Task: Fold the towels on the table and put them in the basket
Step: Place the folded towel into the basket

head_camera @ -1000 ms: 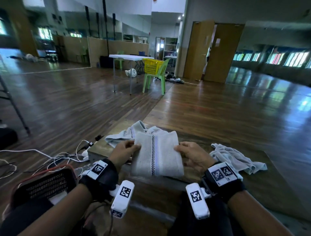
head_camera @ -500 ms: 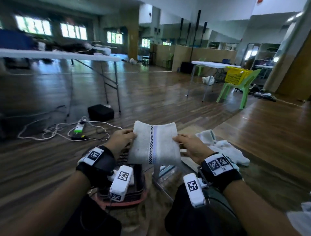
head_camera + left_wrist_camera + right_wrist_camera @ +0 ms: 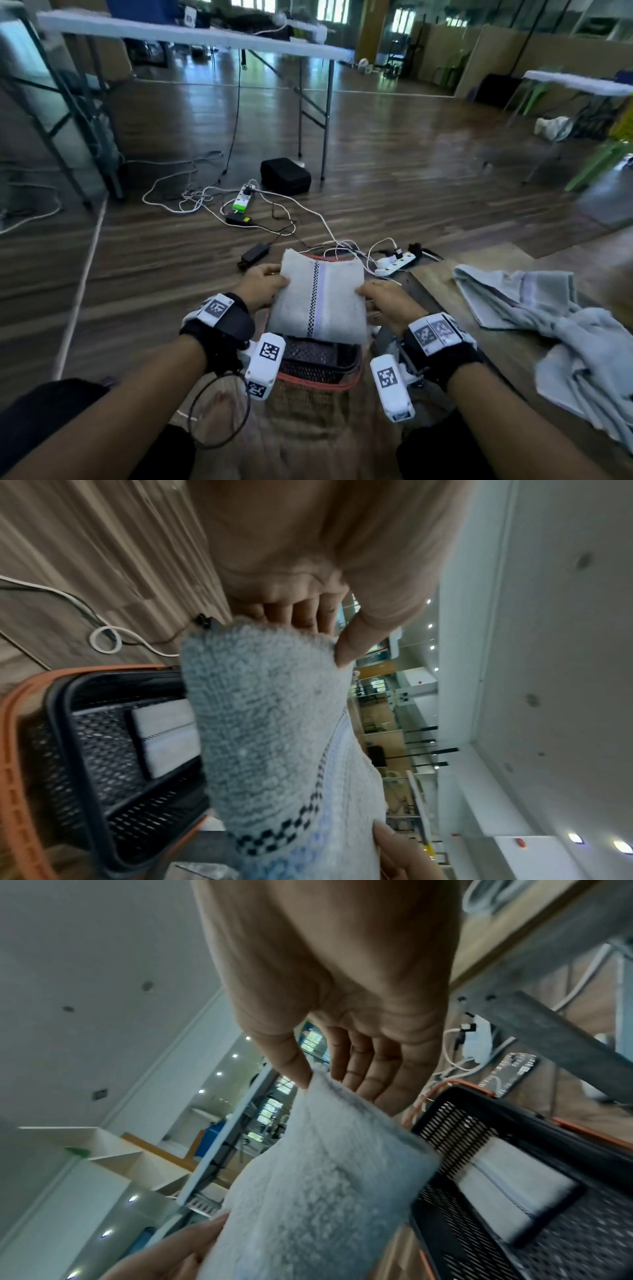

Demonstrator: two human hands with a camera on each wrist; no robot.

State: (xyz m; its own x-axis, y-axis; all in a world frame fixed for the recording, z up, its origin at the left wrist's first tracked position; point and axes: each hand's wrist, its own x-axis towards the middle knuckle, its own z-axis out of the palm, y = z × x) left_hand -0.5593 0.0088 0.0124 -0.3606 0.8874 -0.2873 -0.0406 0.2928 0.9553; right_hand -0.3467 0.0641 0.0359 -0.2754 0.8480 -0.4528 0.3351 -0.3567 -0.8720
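Note:
A folded grey-white towel with a checkered stripe hangs flat between my hands, just above a black mesh basket with an orange rim on the floor. My left hand pinches the towel's left edge, thumb on top and fingers beneath. My right hand pinches the right edge the same way. Inside the basket lies another folded towel, also seen in the right wrist view as a white folded towel on the basket's bottom.
Unfolded grey towels lie crumpled on the low wooden table to my right. Cables, power strips and a black box litter the wooden floor beyond the basket. A white folding table stands farther back.
I have turned left from the table, carrying the folded towel in both hands. It now hangs over the basket on the floor, and the loose towels are off to my right.

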